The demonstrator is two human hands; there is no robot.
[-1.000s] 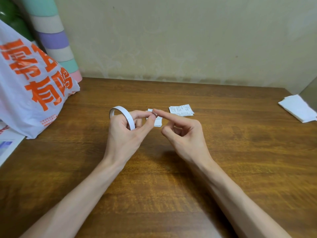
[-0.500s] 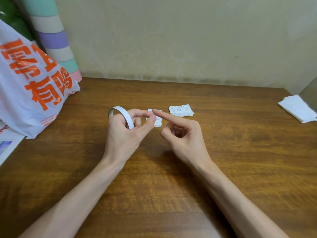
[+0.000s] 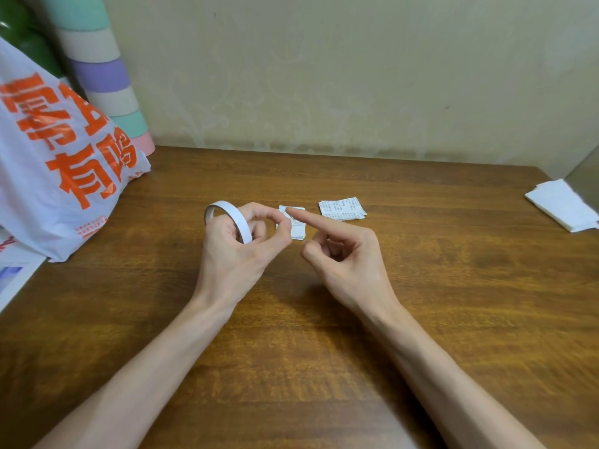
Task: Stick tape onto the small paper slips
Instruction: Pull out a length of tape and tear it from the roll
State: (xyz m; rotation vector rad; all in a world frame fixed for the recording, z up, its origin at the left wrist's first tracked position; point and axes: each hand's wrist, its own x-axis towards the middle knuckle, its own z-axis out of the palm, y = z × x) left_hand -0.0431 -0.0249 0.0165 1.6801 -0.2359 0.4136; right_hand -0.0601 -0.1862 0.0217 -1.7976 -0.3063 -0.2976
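My left hand [image 3: 235, 251] holds a thin white ring of tape [image 3: 227, 217] above the wooden table [image 3: 453, 303], thumb and forefinger pinched together at its right side. My right hand [image 3: 343, 257] has its forefinger stretched out, the tip touching the left fingertips, the other fingers curled. Right behind the fingertips a small printed paper slip [image 3: 297, 228] lies on the table, partly hidden. A small stack of printed slips [image 3: 342, 209] lies farther right. Whether a piece of tape sits on the fingertip is too small to tell.
A white plastic bag with orange lettering [image 3: 58, 163] fills the left side, with a striped pastel roll [image 3: 107, 79] behind it against the wall. Folded white tissue [image 3: 564, 205] lies at the table's right edge. A white sheet [image 3: 16, 280] pokes out under the bag.
Both hands have stayed nearly still; the right forefinger tip has edged slightly left against the left fingertips.
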